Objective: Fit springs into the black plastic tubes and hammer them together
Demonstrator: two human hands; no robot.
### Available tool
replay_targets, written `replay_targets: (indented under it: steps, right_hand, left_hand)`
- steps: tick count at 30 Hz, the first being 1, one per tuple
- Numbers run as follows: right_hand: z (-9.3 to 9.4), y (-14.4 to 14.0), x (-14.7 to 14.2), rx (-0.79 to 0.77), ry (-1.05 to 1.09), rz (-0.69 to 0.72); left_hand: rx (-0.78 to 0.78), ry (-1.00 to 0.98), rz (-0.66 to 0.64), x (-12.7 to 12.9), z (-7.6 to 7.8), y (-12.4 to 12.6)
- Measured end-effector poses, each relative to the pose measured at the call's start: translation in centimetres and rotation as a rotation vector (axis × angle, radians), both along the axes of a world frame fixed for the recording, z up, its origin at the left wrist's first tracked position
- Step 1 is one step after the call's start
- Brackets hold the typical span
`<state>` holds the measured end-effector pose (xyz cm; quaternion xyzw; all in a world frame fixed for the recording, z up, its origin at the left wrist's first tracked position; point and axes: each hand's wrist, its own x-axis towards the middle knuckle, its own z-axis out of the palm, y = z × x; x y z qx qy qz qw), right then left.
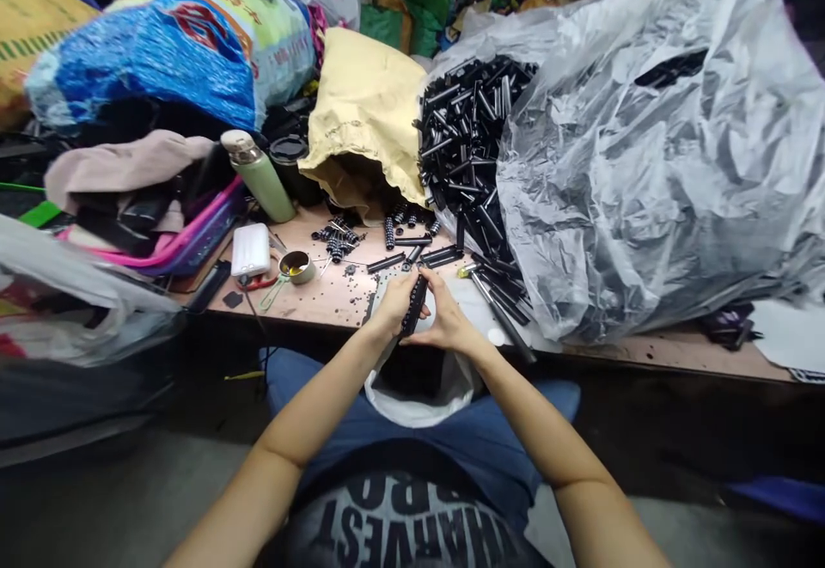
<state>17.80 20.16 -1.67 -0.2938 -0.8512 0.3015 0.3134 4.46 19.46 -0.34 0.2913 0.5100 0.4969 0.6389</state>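
Bags crowd the back of the bench (pixel 341 310): a blue sack (pixel 161 61), a tan bag (pixel 370 95) with its mouth toward the person, and a big clear bag (pixel 644 181) beside a heap of black tubes (pixel 467 138). At the front edge, above a white bag (pixel 418 418) between the knees, both hands grip one black part (pixel 414 306). The left hand (pixel 394 306) closes on its side; the right hand (pixel 448 319) spans it, fingers at the far end, thumb near the close end. Leftward stands a green bottle (pixel 267 181).
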Motion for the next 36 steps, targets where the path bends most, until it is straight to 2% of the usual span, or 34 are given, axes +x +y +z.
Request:
replay_targets:
  steps: [5, 8, 11, 13, 15, 17, 18, 21, 23, 26, 31, 36]
  right_hand:
    - [-1.2, -0.3, -0.3, -0.036, 0.046, -0.087]
    - [-2.2, -0.5, -0.5, 0.000, 0.002, -0.155]
    - [-3.9, -0.6, -0.7, 0.043, -0.091, -0.268]
    - [-4.8, -0.9, -0.7, 0.040, -0.188, -0.341]
    - [-5.0, -1.3, 0.0, 0.033, -0.298, -0.346]
    - [-4.6, -1.5, 1.6, 0.037, -0.418, -0.384]
    - [-4.2, -1.6, 2.7, 0.037, -0.491, -0.466]
    - [-3.4, -1.2, 6.2, 0.026, -0.754, -0.858]
    - [-3.2, -0.8, 8.0, 0.025, -0.886, -0.976]
    - [-2.8, -1.1, 8.8, -0.023, -0.902, -0.933]
    - [-1.5, -5.1, 7.7, -0.187, -0.649, -0.733]
    - [-0.8, -7.4, 6.8, -0.283, -0.758, -0.611]
  left_hand:
    - [-0.020, 0.053, -0.041, -0.1, -0.5, 0.4]
    - [0.015, 0.203, -0.059, 0.0, -1.7, 0.3]
    - [0.253, 0.592, -0.072, 0.3, -3.7, -0.5]
    - [0.397, 0.909, -0.141, 0.6, -5.1, -1.2]
    - [0.455, 1.160, -0.246, 0.6, -6.1, -1.7]
    - [0.519, 1.328, -0.342, 0.2, -6.8, -1.9]
    - [0.575, 1.389, -0.379, -0.1, -7.1, -1.9]
    - [0.775, 1.515, -0.419, -1.4, -7.7, -1.8]
    - [0.866, 1.586, -0.399, -2.1, -8.2, -1.8]
    - [0.920, 1.668, -0.365, -2.6, -8.6, -1.7]
    - [0.899, 1.678, -0.315, -2.6, -8.8, -1.7]
    - [0.814, 1.688, -0.334, -1.8, -8.5, -2.1]
